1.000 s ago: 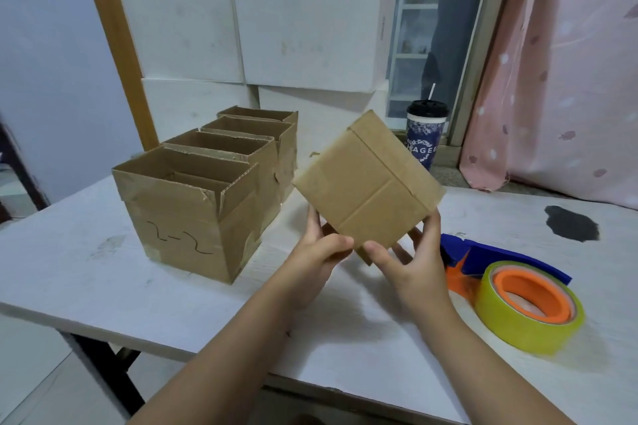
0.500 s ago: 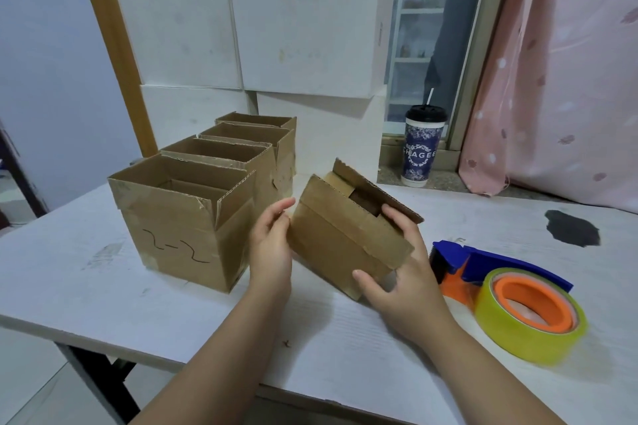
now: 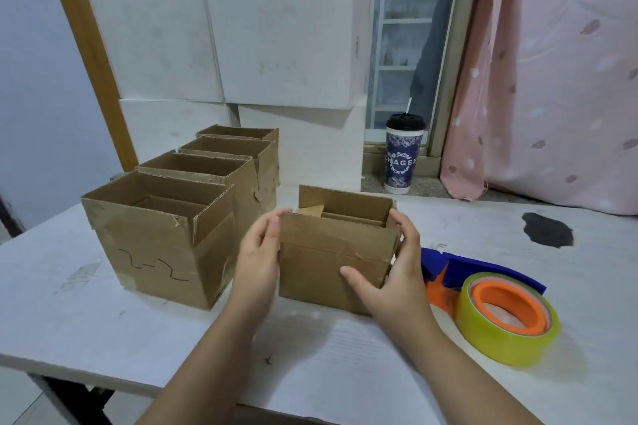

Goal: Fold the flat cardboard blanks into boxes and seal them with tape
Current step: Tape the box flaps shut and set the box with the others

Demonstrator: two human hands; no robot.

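With the left hand (image 3: 259,257) pressing flat and the right hand (image 3: 397,274) gripping the open box (image 3: 328,254) at frame centre, an uneven squeeze could skew its walls or collapse the loose inner flaps (image 3: 312,210).

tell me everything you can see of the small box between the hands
The small box is plain brown corrugated cardboard, creased across its front, standing upright on the white table with its top open and flaps visible inside. The left hand lies flat against its left side; the right hand grips its right corner, thumb on the front.
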